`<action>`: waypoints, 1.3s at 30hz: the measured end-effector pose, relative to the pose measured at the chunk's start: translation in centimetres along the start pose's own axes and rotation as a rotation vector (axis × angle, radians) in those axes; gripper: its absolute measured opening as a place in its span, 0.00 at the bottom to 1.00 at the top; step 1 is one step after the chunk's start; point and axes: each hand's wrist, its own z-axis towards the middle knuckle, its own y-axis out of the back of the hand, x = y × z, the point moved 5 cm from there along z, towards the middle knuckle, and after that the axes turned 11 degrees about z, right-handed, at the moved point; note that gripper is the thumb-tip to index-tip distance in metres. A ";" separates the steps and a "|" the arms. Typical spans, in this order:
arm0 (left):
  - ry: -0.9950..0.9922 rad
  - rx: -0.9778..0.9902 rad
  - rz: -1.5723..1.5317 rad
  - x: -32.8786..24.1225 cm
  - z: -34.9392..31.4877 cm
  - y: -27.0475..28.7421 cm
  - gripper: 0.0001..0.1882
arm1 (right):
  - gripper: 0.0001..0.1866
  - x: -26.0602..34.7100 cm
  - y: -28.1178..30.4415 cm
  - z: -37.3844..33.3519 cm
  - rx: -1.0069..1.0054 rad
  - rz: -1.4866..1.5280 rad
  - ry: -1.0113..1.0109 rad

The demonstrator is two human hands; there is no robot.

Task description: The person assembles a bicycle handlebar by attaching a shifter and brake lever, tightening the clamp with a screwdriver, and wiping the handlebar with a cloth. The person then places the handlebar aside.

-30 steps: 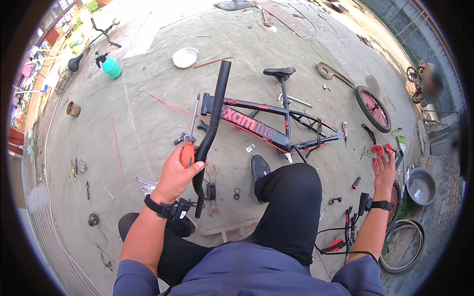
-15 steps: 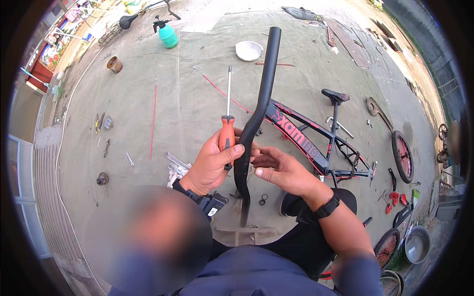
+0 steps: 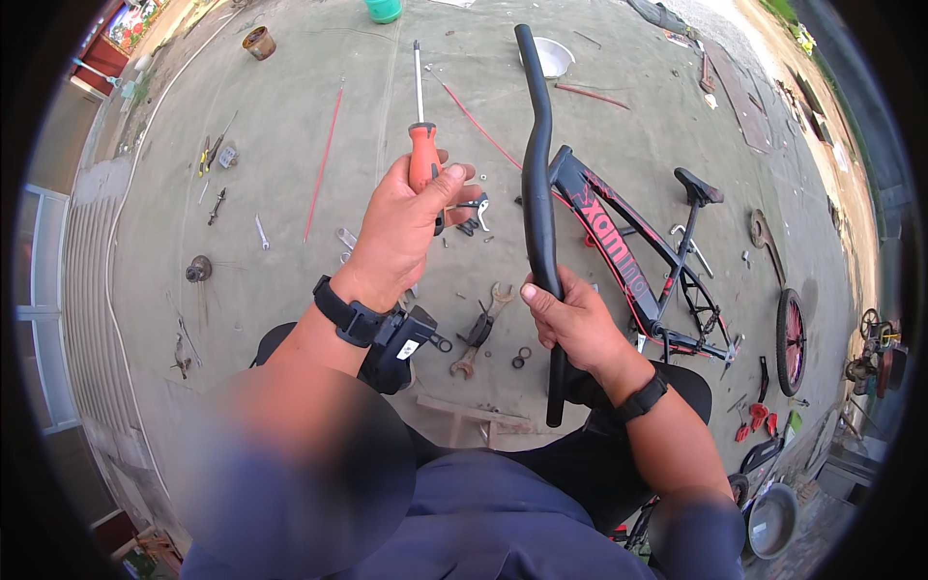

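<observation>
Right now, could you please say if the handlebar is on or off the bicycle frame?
Off: the right hand holds the handlebar, and nothing visible joins it to the bicycle frame.

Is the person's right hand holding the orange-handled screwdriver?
No, the left hand grips the screwdriver, while the right hand holds the bent black handlebar.

From my remote seat I see ungloved fingers on both sides. Behind those of the left hand (image 3: 404, 224), a broad black strap (image 3: 333, 302) rings the wrist, with a boxy black module (image 3: 394, 338) beside it bearing a white label (image 3: 409, 349). Behind those of the right hand (image 3: 586, 324) I see a plainer black band (image 3: 643, 394). Farther back from the fingers, the forearms are bare, the sleeves blurred, the shirt (image 3: 464, 527) navy blue, the trousers (image 3: 691, 387) black.
</observation>
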 end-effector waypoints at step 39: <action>0.539 -0.266 0.699 6.3 2.9 30.0 0.34 | 0.27 2.8 3.5 0.8 -0.188 0.050 0.118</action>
